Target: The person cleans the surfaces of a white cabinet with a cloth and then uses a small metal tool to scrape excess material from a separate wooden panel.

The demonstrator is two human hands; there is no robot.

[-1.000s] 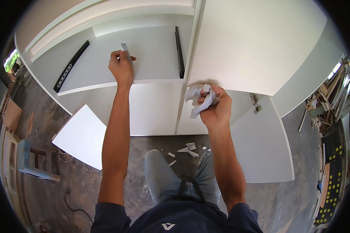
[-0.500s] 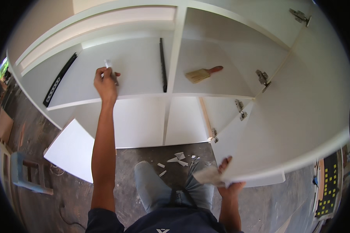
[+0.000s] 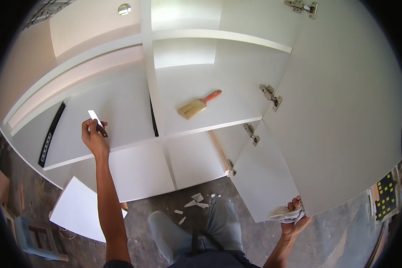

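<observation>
My left hand (image 3: pixel 95 136) is closed around what looks like a scraper (image 3: pixel 94 116), its flat pale blade pointing up and a dark brown end showing by the fingers. It is over the left shelf (image 3: pixel 120 105) of a white cabinet. My right hand (image 3: pixel 295 223) grips a crumpled white rag (image 3: pixel 285 215) at the lower corner of the large open door (image 3: pixel 339 120). The fingers wrap around the door's edge with the cloth. A paintbrush (image 3: pixel 193 108) with pale bristles and a reddish handle lies on the shelf right of the divider.
Black drawer runners (image 3: pixel 51 136) are fixed inside the left compartment. Metal hinges (image 3: pixel 270 97) join the doors to the cabinet. A smaller lower door (image 3: pixel 265 174) stands open. White scraps (image 3: pixel 196 201) lie on the floor near my knees. A white panel (image 3: pixel 80 212) and a blue stool (image 3: pixel 35 239) are at left.
The view has swung right and upward. My right hand has moved the rag along to the large door's lower corner. My left hand still holds the scraper over the left shelf.
</observation>
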